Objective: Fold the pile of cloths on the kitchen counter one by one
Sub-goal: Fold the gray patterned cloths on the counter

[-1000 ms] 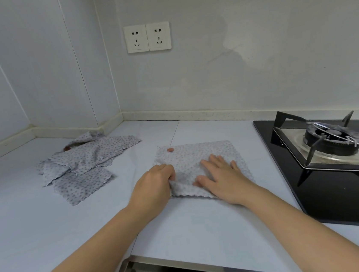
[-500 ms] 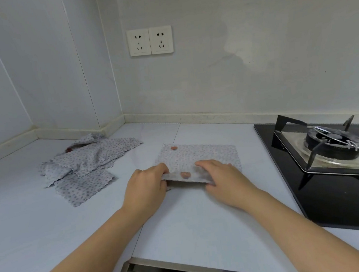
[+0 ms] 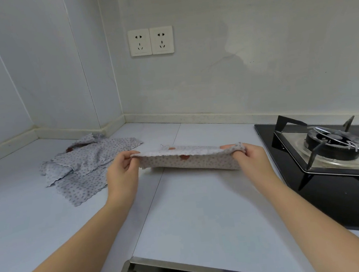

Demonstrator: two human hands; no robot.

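Pale desk (image 3: 194,219) in the kitchen corner, and the spotted cloth (image 3: 190,160) isn't flat anymore: a second ago both palms pressed it down, now the left hand (image 3: 123,175) and right hand (image 3: 252,161) pinch its near corners, lifting that edge to fold it back. The unfolded pile (image 3: 88,166) waits on the left.

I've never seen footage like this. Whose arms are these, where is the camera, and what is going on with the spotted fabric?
No machine here: a person wears a wide-angle camera on the head, looking down at their own bare arms. The left hand and right hand each pinch one end of a dotted cloth, lifting its near edge off the pale kitchen counter to fold it. To the left lies a rumpled pile of similar cloths waiting their turn. On the right sits a black gas stove, and two wall sockets are on the wall behind.
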